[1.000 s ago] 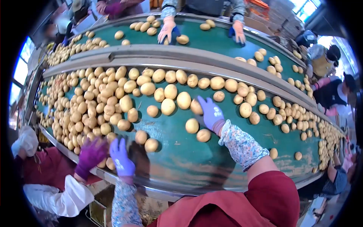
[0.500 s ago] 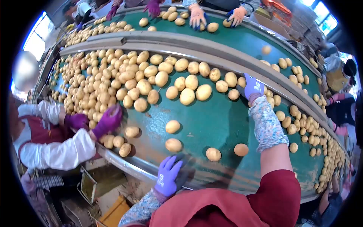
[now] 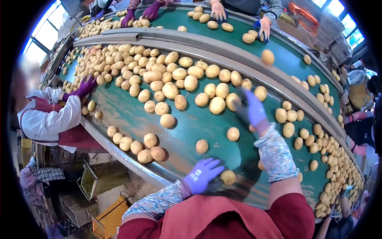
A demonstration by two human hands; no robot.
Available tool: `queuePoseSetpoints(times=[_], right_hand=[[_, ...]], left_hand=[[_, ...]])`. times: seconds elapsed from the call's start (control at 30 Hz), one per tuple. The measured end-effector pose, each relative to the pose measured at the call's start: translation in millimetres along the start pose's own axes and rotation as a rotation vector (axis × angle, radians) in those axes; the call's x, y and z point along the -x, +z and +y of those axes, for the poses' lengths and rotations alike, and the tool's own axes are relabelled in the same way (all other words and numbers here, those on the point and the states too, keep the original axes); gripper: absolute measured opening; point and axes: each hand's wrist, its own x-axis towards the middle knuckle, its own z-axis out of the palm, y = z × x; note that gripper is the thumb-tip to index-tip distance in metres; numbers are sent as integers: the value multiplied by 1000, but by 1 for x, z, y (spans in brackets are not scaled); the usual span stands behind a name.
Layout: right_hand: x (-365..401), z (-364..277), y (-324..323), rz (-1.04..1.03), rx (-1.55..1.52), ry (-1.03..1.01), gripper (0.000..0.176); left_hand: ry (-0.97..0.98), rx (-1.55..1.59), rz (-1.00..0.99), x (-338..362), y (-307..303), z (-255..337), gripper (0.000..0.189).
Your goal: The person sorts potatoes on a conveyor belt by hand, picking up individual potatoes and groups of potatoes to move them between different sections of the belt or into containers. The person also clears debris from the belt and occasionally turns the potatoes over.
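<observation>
My left hand [image 3: 202, 175], in a purple glove with a dark palm, reaches over the near edge of the green belt [image 3: 187, 133]. Its fingers are stretched out, and a potato [image 3: 228, 177] lies right by the fingertips. Motion blurs my right hand [image 3: 256, 109], gloved alike, over the middle of the belt. Its fingers point away from me and its palm side faces a potato [image 3: 232, 102] at the end of a cluster. Loose between my hands lie a potato [image 3: 202, 146] and another potato [image 3: 233, 134]. Part of a potato [image 3: 261, 164] shows beside my right sleeve.
A co-worker's purple glove [image 3: 85, 87] touches potatoes at the left. Across the metal divider [image 3: 223, 59], gloved hands [image 3: 263, 28] of other people work at a second belt. One potato [image 3: 267, 57] appears in mid-air over the divider. Potatoes crowd the right end [image 3: 346, 167]. Crates [image 3: 103, 179] stand below left.
My right hand has moved from beside the divider toward the middle of the belt. My left hand has come further over the belt. The left co-worker's hand has moved away leftward. The view has shifted.
</observation>
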Motion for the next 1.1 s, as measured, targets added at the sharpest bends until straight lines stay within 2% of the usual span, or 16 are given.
queuePoseSetpoints(times=[0.07,0.13,0.27,0.33,0.37,0.43,0.53,0.57,0.6,0.67,0.83,0.87,0.93,0.97,1.03,1.1], right_hand=[[-2,-41,33,-247,657,-258,36],[-2,-41,77,-196,720,-347,56],[-27,-77,64,-490,510,-303,46],[-47,-67,71,-296,386,-270,44],[-70,-61,71,-190,-259,99,38],[-87,-71,66,15,-918,565,30],[-95,-70,119,-57,-356,485,31],[-93,-90,147,-250,-11,230,32],[-90,-110,176,-341,314,-68,37],[-75,-139,213,-392,492,-56,49],[-99,-136,202,-611,-176,39,48],[-92,-123,194,-465,-311,-34,50],[-126,-155,140,-383,-472,625,42],[-136,-125,136,-168,-567,457,41],[-150,-63,140,63,-330,335,43],[-147,-56,158,-17,351,256,45]], left_hand=[[28,60,-117,-2,1,3,47],[13,45,-108,6,-9,-5,46],[-51,-31,1,27,-45,-48,44],[-110,-101,57,37,-69,-62,44],[-121,-165,59,42,-79,-68,45],[-172,-241,17,48,-95,-83,53],[-218,-240,-19,57,-113,-107,65],[-174,-303,-45,59,-119,-115,64],[-172,-368,-81,60,-126,-118,54],[-107,-426,-131,63,-141,-134,40],[-259,-641,158,81,-209,-216,13],[-312,-665,203,90,-229,-244,12],[-471,-758,381,99,-259,-268,25],[-460,-676,441,98,-266,-271,30],[-451,-507,529,86,-277,-245,39],[-235,-419,502,61,-268,-219,40]])
